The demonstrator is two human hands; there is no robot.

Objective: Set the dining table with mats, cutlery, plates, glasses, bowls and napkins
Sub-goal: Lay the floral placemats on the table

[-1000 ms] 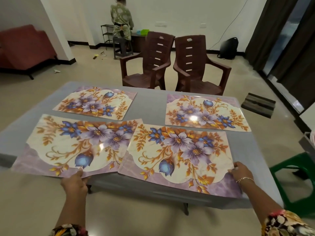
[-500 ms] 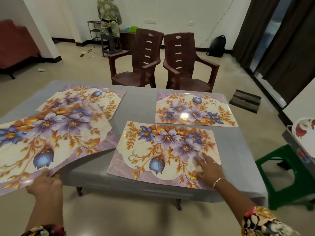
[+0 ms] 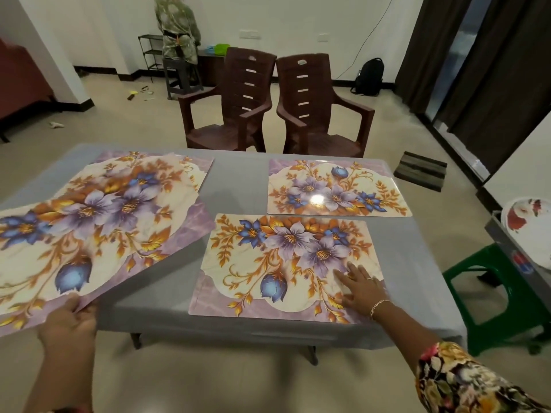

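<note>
Floral place mats with purple borders lie on the grey table [image 3: 238,186]. My left hand [image 3: 70,321] grips the near edge of the left mat [image 3: 89,228], which is lifted and tilted above the table and covers most of the far left mat [image 3: 195,166]. My right hand [image 3: 359,283] rests flat, fingers spread, on the right part of the near right mat [image 3: 283,263]. The far right mat [image 3: 334,186] lies flat by itself.
Two brown plastic chairs [image 3: 274,105] stand behind the table. At the right edge are a green stool [image 3: 504,305] and a white plate with a red flower pattern [image 3: 530,231] on a metal stand. A person stands at the far wall.
My left hand has lifted the near left mat off the table and swung it left and up. My right hand moved from the near right mat's corner onto its surface.
</note>
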